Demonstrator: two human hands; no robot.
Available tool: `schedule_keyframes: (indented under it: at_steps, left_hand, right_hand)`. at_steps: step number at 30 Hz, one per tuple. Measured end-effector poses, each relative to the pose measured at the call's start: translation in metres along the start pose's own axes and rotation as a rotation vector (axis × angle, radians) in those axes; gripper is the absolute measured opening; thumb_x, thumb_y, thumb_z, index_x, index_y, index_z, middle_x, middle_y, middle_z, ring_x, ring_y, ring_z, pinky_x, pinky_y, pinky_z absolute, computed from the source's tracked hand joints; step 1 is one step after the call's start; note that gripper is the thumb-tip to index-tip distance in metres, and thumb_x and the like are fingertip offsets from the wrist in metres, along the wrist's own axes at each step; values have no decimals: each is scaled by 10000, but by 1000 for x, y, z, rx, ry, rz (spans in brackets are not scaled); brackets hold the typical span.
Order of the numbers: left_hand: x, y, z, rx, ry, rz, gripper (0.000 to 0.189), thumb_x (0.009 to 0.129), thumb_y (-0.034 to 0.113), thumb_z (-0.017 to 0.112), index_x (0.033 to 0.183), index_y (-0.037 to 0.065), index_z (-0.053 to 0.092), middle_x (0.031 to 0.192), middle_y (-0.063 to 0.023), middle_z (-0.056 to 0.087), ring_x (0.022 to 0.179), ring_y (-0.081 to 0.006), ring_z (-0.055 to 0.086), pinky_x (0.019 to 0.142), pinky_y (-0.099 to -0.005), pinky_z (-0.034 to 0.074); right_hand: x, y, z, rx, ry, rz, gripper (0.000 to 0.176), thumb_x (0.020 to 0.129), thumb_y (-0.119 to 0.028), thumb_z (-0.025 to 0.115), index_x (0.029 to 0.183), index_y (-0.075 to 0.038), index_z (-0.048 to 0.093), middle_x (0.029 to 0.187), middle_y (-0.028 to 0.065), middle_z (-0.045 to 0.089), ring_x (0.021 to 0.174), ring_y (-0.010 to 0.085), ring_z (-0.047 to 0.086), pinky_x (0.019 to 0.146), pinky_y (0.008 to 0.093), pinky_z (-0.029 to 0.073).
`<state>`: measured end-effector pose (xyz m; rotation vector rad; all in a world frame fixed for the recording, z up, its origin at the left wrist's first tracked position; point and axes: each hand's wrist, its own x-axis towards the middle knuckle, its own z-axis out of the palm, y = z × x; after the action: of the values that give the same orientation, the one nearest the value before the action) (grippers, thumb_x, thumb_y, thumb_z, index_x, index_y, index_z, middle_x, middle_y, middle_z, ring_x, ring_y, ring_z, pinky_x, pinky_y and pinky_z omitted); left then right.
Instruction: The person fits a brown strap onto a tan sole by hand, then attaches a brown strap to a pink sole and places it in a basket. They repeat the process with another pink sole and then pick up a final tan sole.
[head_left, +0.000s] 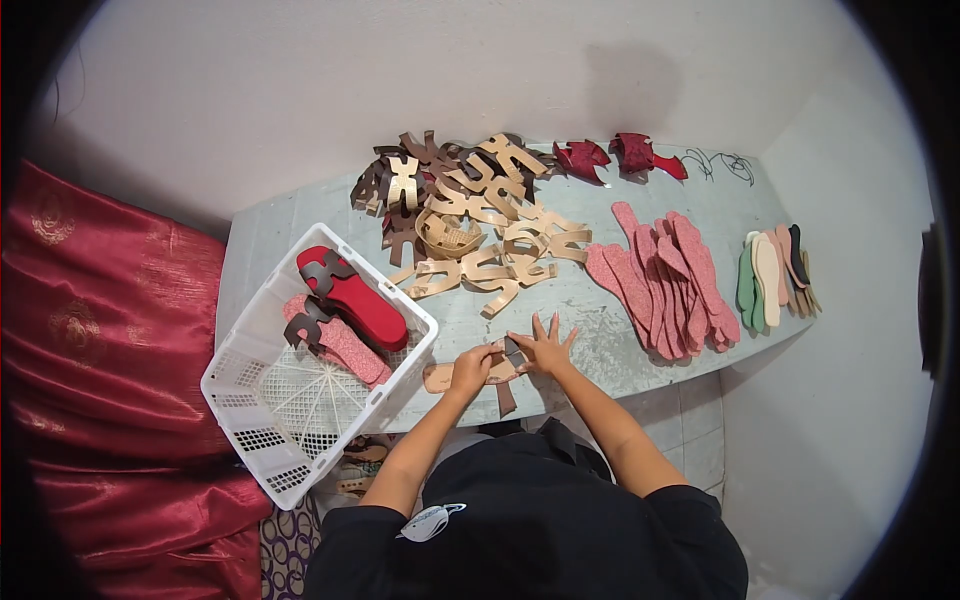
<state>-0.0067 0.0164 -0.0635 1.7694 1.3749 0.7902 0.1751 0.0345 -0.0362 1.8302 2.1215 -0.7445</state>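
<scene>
At the table's near edge lies a tan shoe sole (437,377), with a dark brown strap (507,402) across it and one end hanging toward me. My left hand (471,371) is closed on the sole beside the strap. On the other side, my right hand (546,350) has its fingers spread, and its thumb side touches the strap. Just beyond both hands is a heap of gold straps (468,268). To the right of my right hand, pink glittery soles (665,285) lie in an overlapping row.
A white plastic basket (233,402) at left holds a red sandal (365,307) and a pink one (350,355) with dark straps. Brown straps (425,150), red straps (630,152) and black cord (735,165) lie at the back. Green, cream and black soles (765,280) sit far right.
</scene>
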Motion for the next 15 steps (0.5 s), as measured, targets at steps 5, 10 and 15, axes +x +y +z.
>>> schedule_keyframes:
  at_steps: [5, 10, 15]
  left_hand:
    - [-6, -20, 8, 42, 32, 165, 258, 735, -17, 508, 957, 51, 618, 943, -138, 615, 914, -283, 584, 895, -371, 420]
    - [-9, -22, 4, 150, -79, 230, 258, 728, 4, 527, 969, 54, 605, 1018, -126, 592, 993, -265, 551, 950, -401, 376]
    - [-12, -23, -4, 275, -123, 380, 249, 743, 69, 550, 989, 44, 585, 1089, -135, 560, 1048, -269, 517, 941, -409, 380]
  right_hand:
    - [1, 2, 2, 21, 1, -6, 817, 575, -424, 730, 1250, -520, 279, 1448, 63, 2, 1286, 419, -101, 864, 738, -34]
    - [2, 2, 4, 39, 19, 2, 810, 572, -422, 731, 1246, -518, 290, 1447, 70, 6, 1285, 421, -100, 859, 741, -39]
    - [-2, 0, -4, 51, -4, 2, 798, 573, -419, 731, 1241, -513, 305, 1446, 80, 5, 1284, 423, -105, 858, 741, -41]
